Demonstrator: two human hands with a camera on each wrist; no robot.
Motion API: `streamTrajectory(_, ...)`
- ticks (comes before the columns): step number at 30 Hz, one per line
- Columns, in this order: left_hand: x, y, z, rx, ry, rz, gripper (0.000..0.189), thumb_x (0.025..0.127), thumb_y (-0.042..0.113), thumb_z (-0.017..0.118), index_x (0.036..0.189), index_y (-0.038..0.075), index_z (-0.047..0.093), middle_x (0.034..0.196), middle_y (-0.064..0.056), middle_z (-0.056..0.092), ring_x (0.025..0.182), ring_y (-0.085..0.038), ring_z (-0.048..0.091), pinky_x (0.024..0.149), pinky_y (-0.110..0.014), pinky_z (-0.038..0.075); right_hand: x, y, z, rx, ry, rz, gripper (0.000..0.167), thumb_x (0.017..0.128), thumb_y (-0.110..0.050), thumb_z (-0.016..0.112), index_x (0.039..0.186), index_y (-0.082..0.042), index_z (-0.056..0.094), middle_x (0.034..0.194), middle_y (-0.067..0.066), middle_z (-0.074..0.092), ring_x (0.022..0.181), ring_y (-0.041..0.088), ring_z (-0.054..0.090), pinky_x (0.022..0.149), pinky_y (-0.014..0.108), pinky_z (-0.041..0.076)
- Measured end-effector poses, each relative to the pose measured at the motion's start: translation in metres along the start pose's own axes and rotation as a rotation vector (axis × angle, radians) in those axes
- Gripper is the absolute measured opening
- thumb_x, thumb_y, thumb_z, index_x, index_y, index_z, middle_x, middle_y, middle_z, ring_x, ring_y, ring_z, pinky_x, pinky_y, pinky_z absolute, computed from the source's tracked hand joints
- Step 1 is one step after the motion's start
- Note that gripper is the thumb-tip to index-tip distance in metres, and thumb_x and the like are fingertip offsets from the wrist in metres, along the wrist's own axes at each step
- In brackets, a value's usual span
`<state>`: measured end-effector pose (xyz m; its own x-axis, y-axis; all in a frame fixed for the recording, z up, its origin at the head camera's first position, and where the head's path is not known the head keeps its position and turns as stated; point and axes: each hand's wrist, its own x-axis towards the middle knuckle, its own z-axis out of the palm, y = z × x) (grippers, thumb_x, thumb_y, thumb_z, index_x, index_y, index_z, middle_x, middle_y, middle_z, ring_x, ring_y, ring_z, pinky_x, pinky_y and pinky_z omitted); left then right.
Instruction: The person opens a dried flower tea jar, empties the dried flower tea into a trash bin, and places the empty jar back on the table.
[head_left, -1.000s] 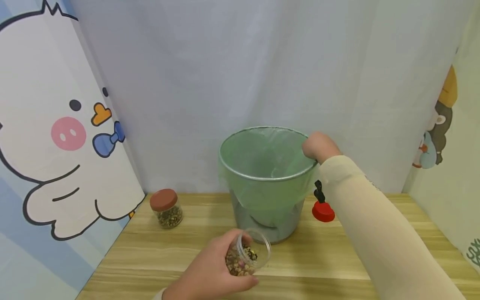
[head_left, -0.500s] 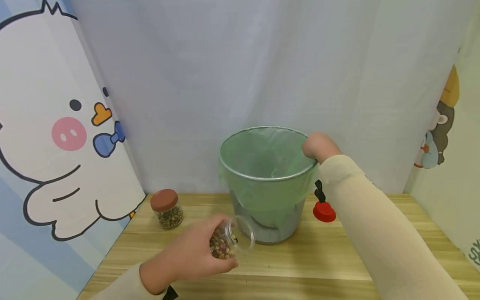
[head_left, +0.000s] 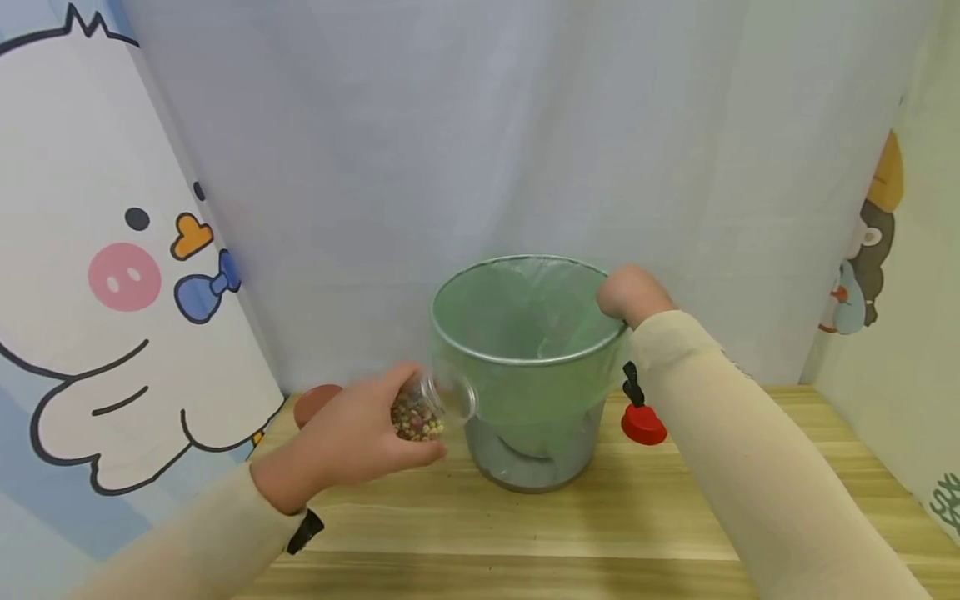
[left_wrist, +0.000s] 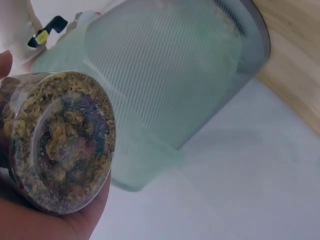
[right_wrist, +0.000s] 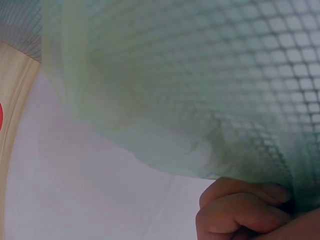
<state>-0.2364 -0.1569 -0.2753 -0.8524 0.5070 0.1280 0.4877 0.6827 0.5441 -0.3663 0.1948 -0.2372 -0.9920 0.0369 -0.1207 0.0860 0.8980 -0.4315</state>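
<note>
My left hand (head_left: 352, 433) grips a clear jar (head_left: 415, 413) of dried flowers and leaves, tilted sideways with its mouth toward the bin. In the left wrist view the base of the jar (left_wrist: 65, 142) faces the camera, with the bits showing through it. A grey mesh bin (head_left: 540, 462) stands on the table, lined with a pale green plastic bag (head_left: 532, 387) folded over its rim. At the bin's right rim, my right hand (head_left: 636, 296) holds on with curled fingers. The right wrist view shows those fingers (right_wrist: 240, 210) against the bag and mesh.
Behind my left hand is a second jar, only its brownish-red lid (head_left: 315, 402) showing. A small red object (head_left: 643, 425) with a black top sits right of the bin. A grey-white curtain (head_left: 360, 167) hangs behind the wooden table (head_left: 525, 542).
My left hand has moved up and leftward with the jar, toward the bin's left side, and now covers most of the lidded jar. My right hand stays at the rim.
</note>
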Motion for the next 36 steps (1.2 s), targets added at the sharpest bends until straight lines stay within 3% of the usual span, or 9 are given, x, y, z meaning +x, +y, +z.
streamTrajectory(4, 0.014, -0.001, -0.013, 0.043, 0.027, 0.004, 0.059, 0.084, 0.04, 0.085, 0.129, 0.017, 0.056, 0.1, 0.004, 0.063, 0.083, -0.014, 0.062, 0.07, -0.036, 0.054, -0.001, 0.0, -0.002, -0.008, -0.006, -0.003, 0.039, 0.103, -0.007, 0.028, 0.113, 0.013, 0.059, 0.122, 0.028, 0.052, 0.085, 0.03, 0.047, 0.074, 0.038, 0.044)
streamTrajectory(9, 0.033, -0.002, -0.028, 0.125, 0.083, -0.007, 0.057, 0.084, 0.045, 0.084, 0.125, 0.019, 0.055, 0.095, 0.001, 0.06, 0.079, -0.017, 0.057, 0.069, -0.039, 0.049, -0.003, 0.001, -0.003, 0.015, 0.009, 0.009, 0.035, 0.102, -0.006, 0.03, 0.108, 0.011, 0.06, 0.112, 0.025, 0.054, 0.078, 0.027, 0.046, 0.067, 0.034, 0.044)
streamTrajectory(14, 0.049, -0.006, -0.044, 0.107, 0.111, -0.059, 0.051, 0.084, 0.045, 0.083, 0.116, 0.019, 0.053, 0.092, -0.004, 0.056, 0.077, -0.022, 0.053, 0.067, -0.041, 0.046, -0.004, 0.002, -0.002, 0.037, 0.024, 0.028, 0.035, 0.1, -0.004, 0.031, 0.106, 0.011, 0.061, 0.103, 0.022, 0.056, 0.074, 0.025, 0.049, 0.063, 0.032, 0.047)
streamTrajectory(21, 0.073, -0.013, -0.069, 0.21, 0.12, -0.111, 0.056, 0.087, 0.049, 0.078, 0.122, 0.014, 0.051, 0.097, -0.005, 0.062, 0.08, -0.024, 0.06, 0.071, -0.042, 0.05, -0.004, 0.001, 0.0, 0.003, 0.009, 0.017, 0.04, 0.102, -0.006, 0.029, 0.115, 0.014, 0.06, 0.112, 0.025, 0.056, 0.078, 0.027, 0.049, 0.067, 0.033, 0.046)
streamTrajectory(27, 0.092, -0.017, -0.087, 0.263, 0.142, -0.137, 0.064, 0.088, 0.047, 0.077, 0.132, 0.01, 0.05, 0.105, -0.007, 0.063, 0.09, -0.027, 0.062, 0.078, -0.046, 0.051, -0.003, 0.001, 0.0, -0.004, 0.007, 0.009, 0.038, 0.103, -0.006, 0.029, 0.111, 0.013, 0.061, 0.109, 0.024, 0.055, 0.075, 0.026, 0.047, 0.065, 0.033, 0.045)
streamTrajectory(30, 0.101, -0.019, -0.093, 0.271, 0.141, -0.146, 0.06, 0.088, 0.044, 0.077, 0.128, 0.009, 0.05, 0.104, -0.008, 0.064, 0.09, -0.027, 0.063, 0.078, -0.046, 0.052, -0.003, 0.0, 0.0, 0.005, 0.003, 0.016, 0.038, 0.102, -0.005, 0.029, 0.11, 0.012, 0.061, 0.109, 0.024, 0.055, 0.074, 0.025, 0.047, 0.064, 0.033, 0.045)
streamTrajectory(36, 0.114, -0.023, -0.102, 0.32, 0.141, -0.168, 0.067, 0.088, 0.044, 0.076, 0.136, 0.007, 0.047, 0.1, -0.006, 0.066, 0.088, -0.027, 0.064, 0.083, -0.049, 0.052, -0.003, -0.003, 0.0, 0.001, 0.008, 0.025, 0.038, 0.101, -0.005, 0.028, 0.105, 0.01, 0.062, 0.113, 0.024, 0.056, 0.078, 0.027, 0.049, 0.066, 0.033, 0.045)
